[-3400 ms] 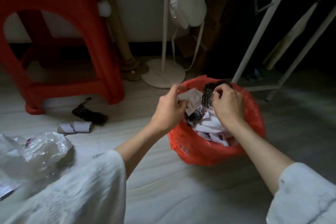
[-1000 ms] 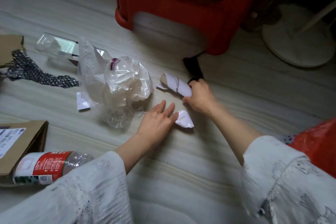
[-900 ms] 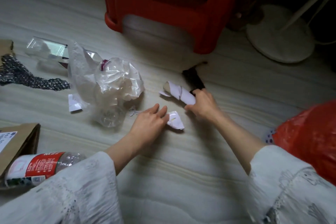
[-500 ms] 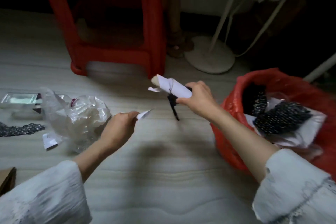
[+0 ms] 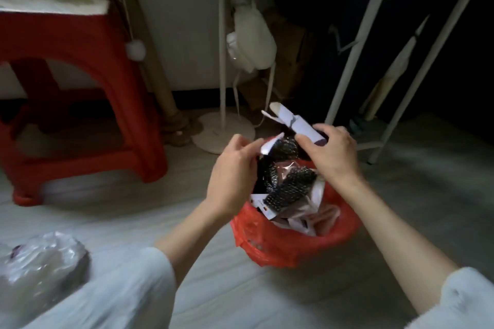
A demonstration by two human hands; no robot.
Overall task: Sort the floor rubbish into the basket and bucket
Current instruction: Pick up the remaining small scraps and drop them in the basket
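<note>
Both hands, down at the floor a second ago, are now raised over the red-lined bucket. Right hand: fingers curled round one paper roll, held above the rim. Left hand: thumb and fingers pinching one paper scrap, lifted off the floor since then. Bucket: one, standing on the floor, holding black speckled wrappers and white paper, count unclear. Clear plastic bag: one, lower left. Red stool: one. White stand: one, round-based. Floor: pale wood grain; white wall behind.
</note>
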